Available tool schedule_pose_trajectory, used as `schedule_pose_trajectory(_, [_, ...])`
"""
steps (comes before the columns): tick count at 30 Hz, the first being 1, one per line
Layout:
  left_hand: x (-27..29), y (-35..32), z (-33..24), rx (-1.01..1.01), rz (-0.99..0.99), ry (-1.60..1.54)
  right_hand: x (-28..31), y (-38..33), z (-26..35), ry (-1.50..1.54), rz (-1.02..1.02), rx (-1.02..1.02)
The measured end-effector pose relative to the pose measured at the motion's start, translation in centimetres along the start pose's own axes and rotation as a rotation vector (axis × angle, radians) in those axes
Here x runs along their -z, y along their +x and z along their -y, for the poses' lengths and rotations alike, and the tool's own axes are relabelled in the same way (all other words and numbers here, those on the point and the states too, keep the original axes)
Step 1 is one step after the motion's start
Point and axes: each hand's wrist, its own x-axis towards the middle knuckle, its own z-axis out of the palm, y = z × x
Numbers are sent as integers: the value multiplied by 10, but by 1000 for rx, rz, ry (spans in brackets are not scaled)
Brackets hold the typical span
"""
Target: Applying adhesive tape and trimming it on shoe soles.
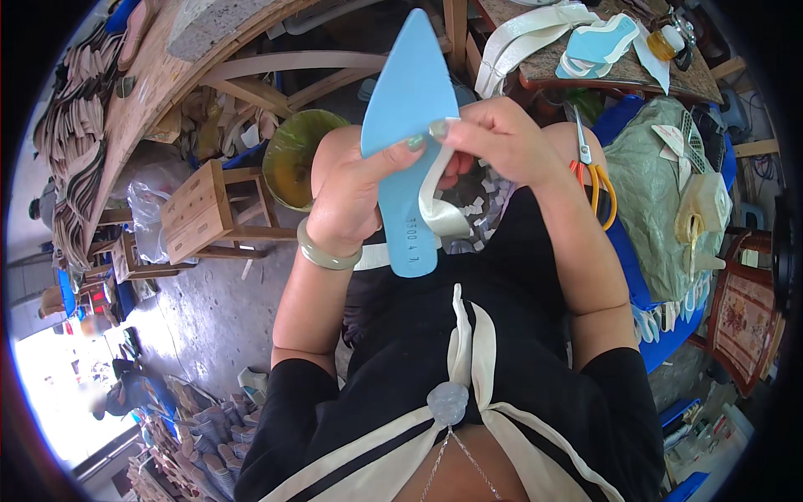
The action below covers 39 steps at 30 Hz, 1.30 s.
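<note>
A light-blue pointed shoe insole is held up over my lap, its toe pointing away from me. My left hand grips it from the left side, thumb across its upper face. At the right edge, my right hand pinches a white strip against the insole between thumb and fingers. The strip's loose end curls down along the insole's right side. My right fingertips are partly hidden. Scissors with orange and yellow handles lie at my right thigh, blades pointing away.
More blue insoles, a white strip bundle and a jar are on the table at far right. A green bag lies to the right. At left stand a wooden stool, a green bucket and a bench with stacked pieces.
</note>
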Motion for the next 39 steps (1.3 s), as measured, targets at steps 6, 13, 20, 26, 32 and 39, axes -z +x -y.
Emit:
schedule_pose_trajectory(6, [16,-4,16,-107,301,-207,-4,13,-6,-121,39,253])
schedule_pose_trajectory(13, [17,-17,43,-284,182,-233,-6,25,-12,-213,-85,374])
schedule_pose_trajectory(20, [4,-4,40,-458,-297,-82,-12,3,-32,-43,-9,32])
schedule_pose_trajectory(26, [1,-6,39,-556,-335,-96,-34,-26,-22,-150,-305,188])
schedule_pose_trajectory(32, [-8,-6,35,-688,-179,-190,-39,-31,1,-353,-255,331])
schedule_pose_trajectory(39, [-16,-17,34,-647,-208,-298,-54,-41,-14,-225,-271,237])
